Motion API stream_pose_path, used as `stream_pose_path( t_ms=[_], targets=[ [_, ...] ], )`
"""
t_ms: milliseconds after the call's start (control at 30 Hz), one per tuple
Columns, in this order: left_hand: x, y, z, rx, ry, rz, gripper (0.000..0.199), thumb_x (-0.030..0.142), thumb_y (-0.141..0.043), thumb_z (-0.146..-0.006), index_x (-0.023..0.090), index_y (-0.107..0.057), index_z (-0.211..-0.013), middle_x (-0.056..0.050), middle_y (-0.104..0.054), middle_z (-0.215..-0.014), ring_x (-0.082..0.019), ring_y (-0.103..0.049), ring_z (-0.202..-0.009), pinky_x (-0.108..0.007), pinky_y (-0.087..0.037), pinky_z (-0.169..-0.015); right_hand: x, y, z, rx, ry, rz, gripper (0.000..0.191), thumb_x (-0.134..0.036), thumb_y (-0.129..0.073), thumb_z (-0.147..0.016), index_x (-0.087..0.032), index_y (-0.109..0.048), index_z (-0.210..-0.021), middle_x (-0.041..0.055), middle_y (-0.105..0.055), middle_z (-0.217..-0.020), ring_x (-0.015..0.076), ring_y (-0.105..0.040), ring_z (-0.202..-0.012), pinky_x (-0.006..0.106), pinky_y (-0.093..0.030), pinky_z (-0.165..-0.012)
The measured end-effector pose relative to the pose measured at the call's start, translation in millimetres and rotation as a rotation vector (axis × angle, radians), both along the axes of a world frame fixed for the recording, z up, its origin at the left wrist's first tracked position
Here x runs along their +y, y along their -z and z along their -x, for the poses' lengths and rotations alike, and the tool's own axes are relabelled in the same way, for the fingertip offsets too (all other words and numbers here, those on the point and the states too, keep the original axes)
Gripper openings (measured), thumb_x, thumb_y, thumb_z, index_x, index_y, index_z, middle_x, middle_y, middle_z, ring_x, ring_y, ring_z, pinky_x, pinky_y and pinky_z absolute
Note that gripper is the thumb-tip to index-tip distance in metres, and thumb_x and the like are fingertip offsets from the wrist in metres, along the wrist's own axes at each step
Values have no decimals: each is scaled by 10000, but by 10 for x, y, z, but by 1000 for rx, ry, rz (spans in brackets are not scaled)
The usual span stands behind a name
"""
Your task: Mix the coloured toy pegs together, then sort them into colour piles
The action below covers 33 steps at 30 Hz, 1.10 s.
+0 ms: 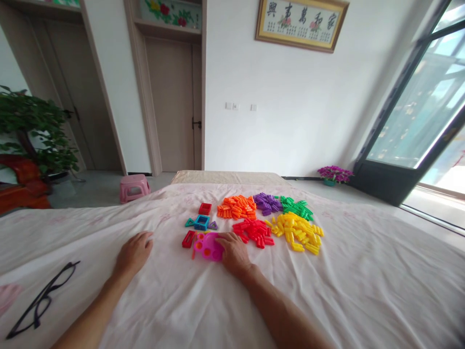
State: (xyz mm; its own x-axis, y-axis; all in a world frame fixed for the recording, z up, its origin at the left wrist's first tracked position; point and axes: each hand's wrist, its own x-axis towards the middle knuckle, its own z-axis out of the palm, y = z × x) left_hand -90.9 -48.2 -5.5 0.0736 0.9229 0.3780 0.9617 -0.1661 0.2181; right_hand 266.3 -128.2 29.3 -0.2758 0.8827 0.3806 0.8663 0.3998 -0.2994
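Fingers (220, 239) of right hand (233, 253) over pink tray (209, 245), grip and long axis unclear, smaller cups (199, 241) leftward.

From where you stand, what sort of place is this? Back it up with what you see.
Probably a room in a home: a pink stool on the floor, a framed calligraphy panel on the wall, and a leafy potted plant.

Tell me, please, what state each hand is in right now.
Left hand: loosely open, nothing visible in it.
Right hand: on the pink tray; grip cannot be told.
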Motion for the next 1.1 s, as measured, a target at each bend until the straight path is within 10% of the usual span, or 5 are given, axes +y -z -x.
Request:
stream_pose_path(
  t_ms=[300, 533, 900, 1100],
  targets=[
    [-8, -5, -22, 4, 2, -5, 406, 257, -354, -902, 140, -611, -1194, -109, -614, -1275, -203, -546, -1198, -342, -409, -1077, -59, -47, -207, 48, -231, -18, 577, -129, -561, -694, -269, -616, -1252, 43, -613, -1298, 232, -522, -1198, 373, -390, -1023],
    [-57, -86, -115, 43, -32, -22, 434, 304, -368, -914, 140, -575, -1259, -131, -583, -1313, -249, -489, -1259, -422, -356, -1108, -21, -3, -192, 274, -142, -39, 320, -178, -506, -819, -220, -636, -1109, 62, -685, -1053, 204, -610, -975, 326, -472, -881],
    [-104, -390, -1970, 137, 442, -35, 606, 664, -529, -789, 331, -536, -1296, -90, -367, -1505, -349, -166, -1440, -683, -39, -1138, 182, 115, -369, 1183, 306, -97, 321, -507, -550, -833, -187, -567, -839, 18, -567, -717, 163, -531, -615, 260, -461, -527],
    [84, -283, -2062, 153, 383, -48, 428, 548, -448, -881, 285, -613, -1176, -113, -569, -1290, -376, -244, -1397, -735, -83, -1092, 185, 75, -383, 1197, 335, -38, 344, -527, -558, -802, -185, -587, -778, 6, -556, -638, 160, -513, -572, 257, -431, -500]
  ],
)
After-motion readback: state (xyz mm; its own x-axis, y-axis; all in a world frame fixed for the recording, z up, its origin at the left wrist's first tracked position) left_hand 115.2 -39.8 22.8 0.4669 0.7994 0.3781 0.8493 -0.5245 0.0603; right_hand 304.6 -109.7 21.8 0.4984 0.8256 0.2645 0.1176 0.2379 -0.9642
